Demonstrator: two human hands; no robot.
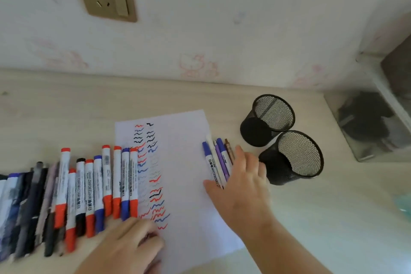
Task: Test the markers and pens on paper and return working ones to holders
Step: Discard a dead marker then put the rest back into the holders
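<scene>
Nearest, the left hand (131,242) rests with curled fingers on the paper's (184,173) lower edge, though I cannot tell whether it holds anything. A long row of markers (95,187) lies left of the scribbles. The right hand (241,187) lies flat, fingers spread, over a small bunch of pens (216,158) at the paper's right edge; beyond stand two mesh holders (287,140).

Pale wood desk (311,218): paper (184,162), marker row (89,189), two mesh holders (280,140).
</scene>
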